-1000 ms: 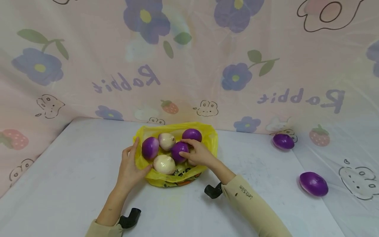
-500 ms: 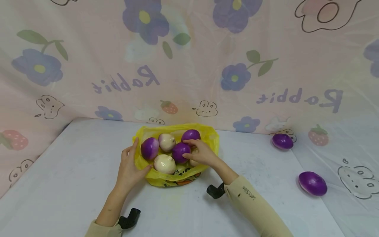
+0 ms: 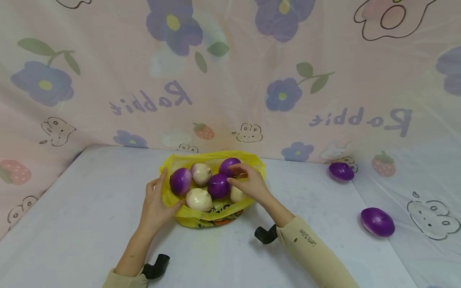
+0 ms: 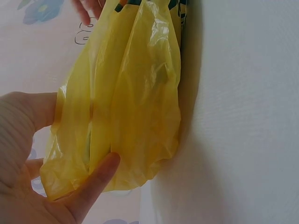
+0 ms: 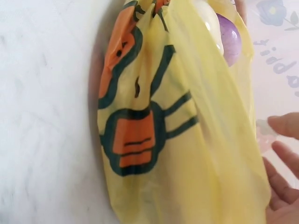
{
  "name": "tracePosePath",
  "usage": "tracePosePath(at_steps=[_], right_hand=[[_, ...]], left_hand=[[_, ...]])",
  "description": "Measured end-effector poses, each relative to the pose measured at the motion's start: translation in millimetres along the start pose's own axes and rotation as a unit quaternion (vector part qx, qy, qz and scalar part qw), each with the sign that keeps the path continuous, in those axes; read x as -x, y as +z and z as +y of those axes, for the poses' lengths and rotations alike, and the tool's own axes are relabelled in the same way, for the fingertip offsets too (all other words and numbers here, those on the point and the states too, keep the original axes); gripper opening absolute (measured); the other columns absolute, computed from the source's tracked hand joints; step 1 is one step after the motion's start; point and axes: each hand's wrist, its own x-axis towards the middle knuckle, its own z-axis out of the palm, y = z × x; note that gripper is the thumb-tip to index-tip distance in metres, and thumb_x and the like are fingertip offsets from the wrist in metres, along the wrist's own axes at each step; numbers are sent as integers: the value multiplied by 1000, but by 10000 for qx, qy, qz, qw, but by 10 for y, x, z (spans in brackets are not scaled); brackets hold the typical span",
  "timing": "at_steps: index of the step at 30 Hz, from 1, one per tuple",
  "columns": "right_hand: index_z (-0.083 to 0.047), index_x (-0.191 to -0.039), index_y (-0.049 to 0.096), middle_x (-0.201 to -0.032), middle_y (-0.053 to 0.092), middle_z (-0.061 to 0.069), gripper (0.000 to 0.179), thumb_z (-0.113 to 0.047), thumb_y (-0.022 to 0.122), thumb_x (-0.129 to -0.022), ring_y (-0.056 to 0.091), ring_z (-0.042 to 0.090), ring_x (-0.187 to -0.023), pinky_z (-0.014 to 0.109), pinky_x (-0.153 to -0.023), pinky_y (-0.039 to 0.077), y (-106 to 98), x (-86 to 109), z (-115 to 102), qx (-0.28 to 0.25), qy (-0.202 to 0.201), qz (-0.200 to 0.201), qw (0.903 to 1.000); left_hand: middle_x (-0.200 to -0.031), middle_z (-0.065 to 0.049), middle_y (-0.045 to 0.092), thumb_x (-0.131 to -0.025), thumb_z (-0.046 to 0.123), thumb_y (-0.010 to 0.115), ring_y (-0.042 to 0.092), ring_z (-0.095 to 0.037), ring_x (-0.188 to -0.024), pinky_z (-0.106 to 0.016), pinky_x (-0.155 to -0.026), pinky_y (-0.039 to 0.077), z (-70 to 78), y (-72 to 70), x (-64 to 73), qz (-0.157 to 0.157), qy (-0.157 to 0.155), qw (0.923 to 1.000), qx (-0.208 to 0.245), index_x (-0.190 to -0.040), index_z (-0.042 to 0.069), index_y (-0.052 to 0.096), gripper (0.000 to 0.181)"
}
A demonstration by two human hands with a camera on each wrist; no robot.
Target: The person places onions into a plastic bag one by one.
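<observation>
Your right grip (image 3: 252,185) grasps nothing, its fingers loose over the mouth of the yellow bag (image 3: 191,221); whether its thumb touches the purple bulb (image 3: 217,187) just left of it is unclear. Your left grip (image 3: 156,204) holds the bag's left end; hold lightly, as the thin film may tear. Nudge bulbs gently from above. Two purple bulbs (image 3: 341,172) (image 3: 377,222) lie on the desk (image 3: 313,196), well right of your right grip.
</observation>
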Motion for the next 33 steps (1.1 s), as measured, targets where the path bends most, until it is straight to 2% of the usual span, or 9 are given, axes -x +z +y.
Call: tracePosePath(at_steps=[8,11,15,20,22,27,33], right_hand=[[-1,-117,63,-116,65,16,36,-16,72,-85,61,29,-105,43,-89,52,-86,-2,63,-400,-350,501,9973],[1,-115,63,-116,65,18,35,-13,72,-85,60,29,-107,34,-87,53,-141,4,73,-626,-396,845,9937],[7,-111,62,-115,62,26,31,-6,71,-84,59,33,-106,20,-81,50,-229,16,37,-1034,-433,1335,9847],[9,-109,62,-113,61,30,29,-2,70,-84,58,31,-102,16,-77,48,-341,26,72,-1345,-314,1809,9738],[8,-109,62,-113,61,29,28,-1,70,-84,58,26,-100,17,-77,48,-392,43,79,-1366,-209,1933,9714],[12,-111,61,-112,60,30,28,1,66,-86,58,14,-93,18,-77,47,-531,143,-81,-1163,90,2193,9687],[12,-112,62,-111,62,27,29,-1,66,-86,58,14,-93,15,-76,47,-670,181,-50,-784,299,2407,9670]], left_hand=[[-133,-34,33,-73,9,77,44,-52,-117,-63,-99,39,-14,3,5,20,-9,10000,-6,-152,5,22,96],[-133,-34,33,-73,9,77,44,-52,-117,-63,-99,39,-21,4,6,10,-32,10000,-17,-152,5,22,97],[-134,-34,33,-73,9,77,43,-52,-119,-62,-101,38,-23,8,-2,-7,-47,10000,-32,-152,6,21,97],[-134,-34,32,-73,10,77,43,-51,-119,-63,-101,38,-25,14,-7,-28,-69,10000,-15,-152,7,20,98],[-134,-34,32,-73,10,77,43,-51,-118,-63,-100,38,-30,18,-5,-10,-69,10000,2,-153,7,21,98],[-134,-34,32,-73,10,77,44,-52,-116,-64,-98,39,-42,28,-4,25,-68,10000,5,-153,8,20,98],[-135,-34,31,-74,12,76,44,-51,-117,-65,-99,38,-41,32,-15,9,-90,10000,-21,-153,9,19,98]])
